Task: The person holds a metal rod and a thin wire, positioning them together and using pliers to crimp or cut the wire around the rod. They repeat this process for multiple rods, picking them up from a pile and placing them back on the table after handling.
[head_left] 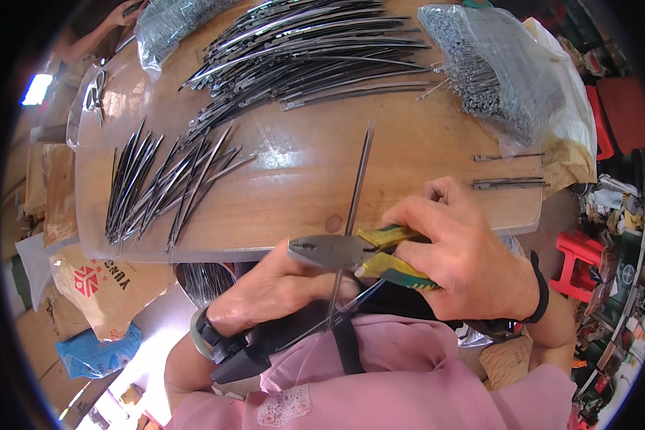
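Observation:
My right hand (462,251) is wrapped round a pair of combination pliers (330,252) with yellow and green handles. The jaws point left and lie over the fingers of my left hand (269,295). That hand is closed on a long, thin dark strip (358,179), which slants up over the table edge and passes by the pliers. Whether the jaws grip the strip cannot be made out. At its lower end, near my lap, the strip meets a thin metal rod (304,333).
Dark strips (315,57) are heaped across the far table (301,193), with a smaller pile (150,179) at left. Plastic bags of thin rods (502,79) stand at the back. A few separate strips (509,183) lie at the right edge; scissors (95,97) at far left. A red stool (577,261) stands right.

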Demonstrator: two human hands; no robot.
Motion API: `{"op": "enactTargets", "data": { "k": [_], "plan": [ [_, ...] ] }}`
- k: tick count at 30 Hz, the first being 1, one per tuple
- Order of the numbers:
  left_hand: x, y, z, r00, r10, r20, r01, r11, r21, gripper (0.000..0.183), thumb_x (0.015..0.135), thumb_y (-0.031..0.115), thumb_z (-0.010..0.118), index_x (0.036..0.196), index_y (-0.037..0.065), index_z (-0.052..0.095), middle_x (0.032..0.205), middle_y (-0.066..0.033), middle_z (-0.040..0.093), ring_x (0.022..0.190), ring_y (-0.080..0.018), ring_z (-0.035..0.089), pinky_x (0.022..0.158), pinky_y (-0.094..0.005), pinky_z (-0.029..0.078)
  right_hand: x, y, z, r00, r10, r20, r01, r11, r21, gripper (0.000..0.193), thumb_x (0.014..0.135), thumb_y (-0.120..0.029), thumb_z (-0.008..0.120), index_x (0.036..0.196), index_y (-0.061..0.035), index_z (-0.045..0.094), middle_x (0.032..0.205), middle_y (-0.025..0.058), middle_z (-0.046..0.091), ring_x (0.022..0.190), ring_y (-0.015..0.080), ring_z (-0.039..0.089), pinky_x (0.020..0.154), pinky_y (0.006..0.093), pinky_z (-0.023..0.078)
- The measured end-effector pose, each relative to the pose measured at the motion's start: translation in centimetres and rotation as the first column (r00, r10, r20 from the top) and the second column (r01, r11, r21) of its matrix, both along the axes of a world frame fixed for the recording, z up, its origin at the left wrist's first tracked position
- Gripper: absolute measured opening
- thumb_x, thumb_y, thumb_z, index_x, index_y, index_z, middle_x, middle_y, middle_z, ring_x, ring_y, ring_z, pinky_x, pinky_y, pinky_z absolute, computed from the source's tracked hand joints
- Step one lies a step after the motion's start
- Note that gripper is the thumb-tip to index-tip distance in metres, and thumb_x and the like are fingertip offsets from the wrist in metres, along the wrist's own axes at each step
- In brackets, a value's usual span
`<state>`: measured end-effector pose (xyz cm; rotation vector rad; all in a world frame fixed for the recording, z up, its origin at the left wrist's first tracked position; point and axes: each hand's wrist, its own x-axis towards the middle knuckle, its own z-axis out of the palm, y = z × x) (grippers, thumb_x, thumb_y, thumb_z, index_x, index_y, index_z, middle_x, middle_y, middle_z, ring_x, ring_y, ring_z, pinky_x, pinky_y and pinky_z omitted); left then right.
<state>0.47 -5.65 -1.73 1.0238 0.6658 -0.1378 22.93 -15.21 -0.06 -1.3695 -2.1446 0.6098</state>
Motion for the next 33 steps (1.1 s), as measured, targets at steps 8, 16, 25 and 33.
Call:
{"op": "enactTargets", "data": {
  "k": [8, 16, 25, 33],
  "plan": [
    [2.0, -2.8, -0.5, 0.965, 0.25, -0.082, -0.258, 0.837, -0.482, 0.019, 0.098, 0.017, 0.058, 0.1, -0.002, 0.056, 0.066, -0.0055, 0.051, 0.044, -0.0139, 0.045, 0.04, -0.0266, 0.033, 0.2, 0.3, -0.6, 0.998, -0.049, 0.046, 0.044, 0.992, 0.121, 0.019, 0.062, -0.005, 0.07, 0.078, 0.0015, 0.063, 0.101, 0.0133, 0.061, 0.083, 0.0272, 0.059, 0.082, 0.0459, 0.038],
    [1.2, -4.0, -1.2, 0.837, 0.546, -0.027, -0.468, 0.69, -0.552, 0.018, 0.099, 0.016, 0.057, 0.101, -0.002, 0.057, 0.067, -0.0042, 0.05, 0.046, -0.0097, 0.04, 0.042, -0.0232, 0.031, 0.5, -5.7, -1.0, 0.916, -0.392, -0.088, 0.366, 0.905, -0.215, 0.02, 0.071, -0.009, 0.078, 0.085, 0.0, 0.068, 0.105, 0.0167, 0.06, 0.089, 0.0343, 0.059, 0.073, 0.0386, 0.048],
    [1.5, -5.9, -0.3, 0.812, 0.541, 0.218, -0.574, 0.808, 0.133, 0.01, 0.098, 0.001, 0.057, 0.106, -0.003, 0.06, 0.076, 0.0014, 0.055, 0.064, -0.0025, 0.045, 0.055, -0.0185, 0.038, 0.3, -5.4, -1.0, 0.942, -0.246, -0.229, 0.173, 0.939, -0.296, 0.043, 0.061, -0.009, 0.082, 0.101, -0.0035, 0.07, 0.115, 0.0157, 0.061, 0.096, 0.0326, 0.06, 0.083, 0.0398, 0.048],
    [0.3, -5.1, -2.2, 0.855, 0.513, 0.072, -0.518, 0.851, 0.085, 0.007, 0.097, 0.002, 0.055, 0.101, 0.001, 0.061, 0.075, 0.0039, 0.055, 0.065, -0.0013, 0.043, 0.055, -0.0194, 0.035, -0.8, -5.1, -2.2, 0.995, -0.081, -0.055, 0.064, 0.963, -0.26, 0.032, 0.074, -0.013, 0.074, 0.096, 0.0053, 0.059, 0.095, 0.0199, 0.057, 0.084, 0.0366, 0.061, 0.073, 0.0425, 0.052]
  ]
}}
